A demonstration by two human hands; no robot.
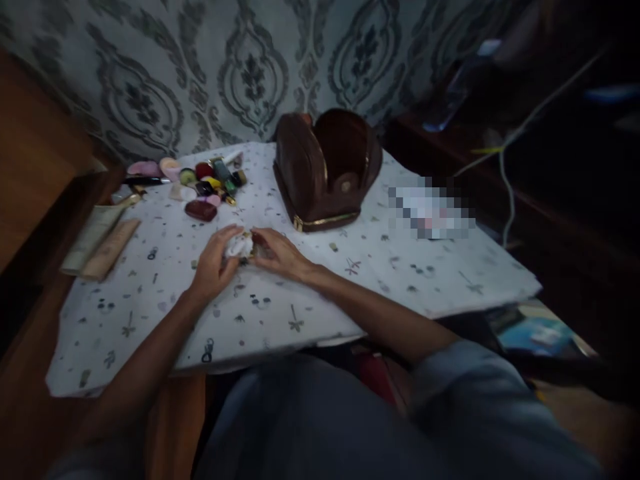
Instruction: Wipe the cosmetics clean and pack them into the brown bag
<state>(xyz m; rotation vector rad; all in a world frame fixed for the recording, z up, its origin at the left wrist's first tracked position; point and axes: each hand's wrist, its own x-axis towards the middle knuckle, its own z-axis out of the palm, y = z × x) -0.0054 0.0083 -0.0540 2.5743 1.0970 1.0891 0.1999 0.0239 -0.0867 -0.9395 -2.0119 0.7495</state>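
Note:
Near the middle of the patterned white cloth, my left hand (214, 263) curls round the left side of a small white item (239, 247). From the other side my right hand (280, 253) holds its right end, where something clear or gold-coloured shows between the fingers. The item is too blurred to name. Behind my hands lies a dark red case (201, 210), beside a pile of small cosmetics (213, 180). A brown bag (307, 180) stands open behind and to the right of my hands.
Two tubes, one greenish (93, 240) and one tan (111, 250), lie at the cloth's left edge. A blurred-out packet (433, 210) is on the right. A white cable (509, 187) hangs beyond the table (300, 333). Patterned wall covering rises behind.

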